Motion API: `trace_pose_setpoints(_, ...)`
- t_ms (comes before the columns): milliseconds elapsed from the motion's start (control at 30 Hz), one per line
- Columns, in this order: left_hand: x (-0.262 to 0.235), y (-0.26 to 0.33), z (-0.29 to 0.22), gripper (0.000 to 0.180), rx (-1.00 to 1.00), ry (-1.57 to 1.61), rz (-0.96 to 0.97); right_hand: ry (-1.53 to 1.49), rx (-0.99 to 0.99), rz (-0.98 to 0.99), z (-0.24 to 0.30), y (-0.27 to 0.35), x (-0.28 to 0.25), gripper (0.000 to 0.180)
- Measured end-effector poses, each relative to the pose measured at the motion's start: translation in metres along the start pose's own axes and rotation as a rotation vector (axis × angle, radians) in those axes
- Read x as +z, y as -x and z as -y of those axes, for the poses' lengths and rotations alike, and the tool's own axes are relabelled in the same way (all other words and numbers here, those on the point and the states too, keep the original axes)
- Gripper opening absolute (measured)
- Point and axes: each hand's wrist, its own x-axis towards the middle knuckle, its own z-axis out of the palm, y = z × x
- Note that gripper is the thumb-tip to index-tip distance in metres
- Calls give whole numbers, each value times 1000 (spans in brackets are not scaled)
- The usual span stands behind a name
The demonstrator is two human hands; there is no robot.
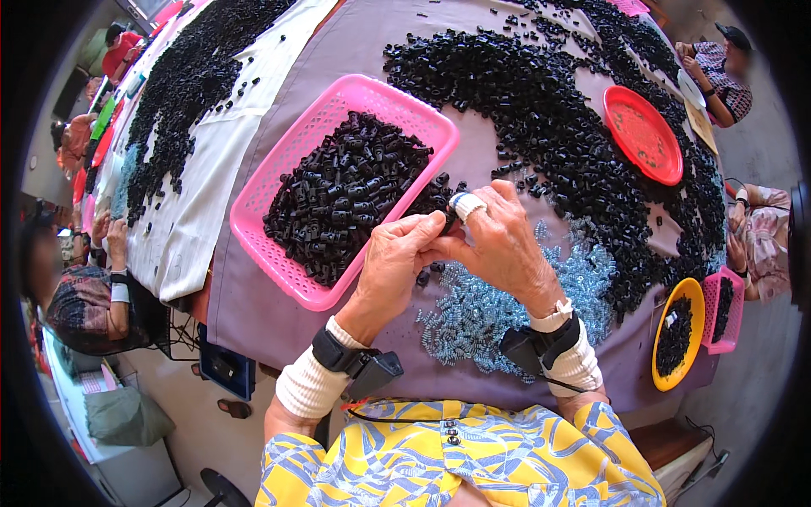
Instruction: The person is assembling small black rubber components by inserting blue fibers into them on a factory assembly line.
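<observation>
Where the two forearms rise from the lower edge, each wrist carries a white band and a black strapped device. Left hand [395,258] and right hand [498,241] meet at frame centre, fingertips pinched together on a small black plastic part [449,217]; both grasp it. Just below the hands lies a heap of pale blue springs [494,317] on the mauve table cloth [253,304]. Left of centre, touching the hands' far side, a pink basket [279,182] holds black parts. Upper right: a broad spread of loose black parts [549,110] and a red plate [642,133].
</observation>
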Motion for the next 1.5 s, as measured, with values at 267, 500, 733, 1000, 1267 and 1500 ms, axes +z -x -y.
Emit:
trace_pose_setpoints(267, 4, 0, -5, 25, -57, 94, 23, -34, 19, -39, -1, -1, 1, 19)
trace_pose_setpoints(500, 0, 1, 0, 24, -30, 111, 37, -133, -37, -27, -1, -1, -2, 15)
trace_pose_setpoints(733, -2, -2, -4, 25, -21, -16, 70, -138, -99, -6, -10, -4, 5, 13)
trace_pose_setpoints(1000, -7, 0, -12, 26, -4, -168, 46, -119, -156, -32, -11, -9, 10, 12)
trace_pose_setpoints(1267, -11, 4, -15, 23, 96, -255, -86, -196, -23, -52, -8, -8, 9, 32)
trace_pose_setpoints(1500, -44, 13, -38, 19, 288, -390, -302, 87, -83, 363, -7, 37, 36, 23)
